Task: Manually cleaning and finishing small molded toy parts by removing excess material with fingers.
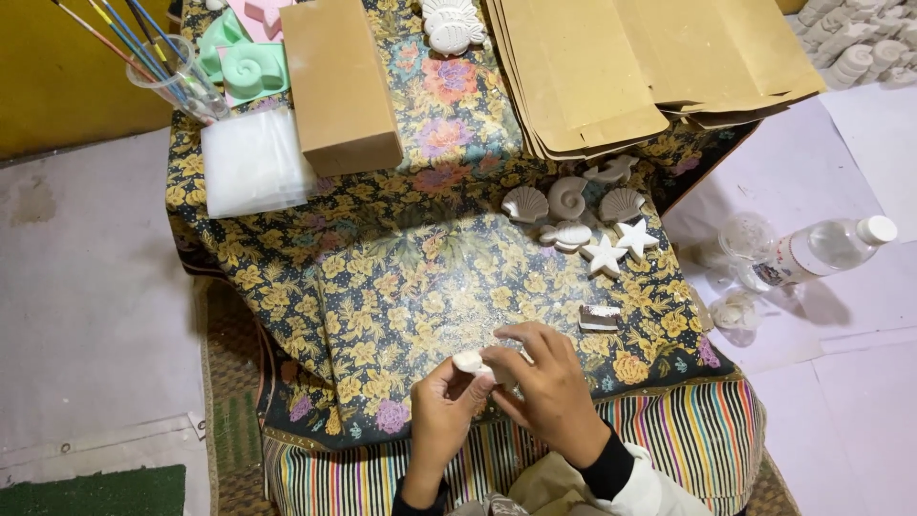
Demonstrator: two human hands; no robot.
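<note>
Head view, looking down on a low table (287, 277) draped with a dark cloth printed with yellow flowers. Near its front edge, both hands work together on one small white plaster piece (469, 361). The left hand (441, 406) pinches the piece from below, thumb and fingers pressed together on it. The right hand (549, 382) curls over from the right, its fingertips touching the same piece; its grip is closed around the piece's right side, though how much of the piece it covers cannot be told.

Just right of the hands lies a small brown-and-white block (599, 317). Farther back, a cluster of white plaster shells and starfish (585, 222) rests on the cloth, the pieces touching or just beside one another. Behind these lies a fanned stack of brown paper envelopes (611, 67). A brown cardboard box (339, 86) stands at back centre, with a stack of clear plastic bags (250, 162) to its left, green shell-shaped moulds (250, 65) behind that, and a clear cup of paintbrushes (177, 76) at the back left corner. On the floor to the right, a clear plastic bottle (826, 247) lies on its side.
</note>
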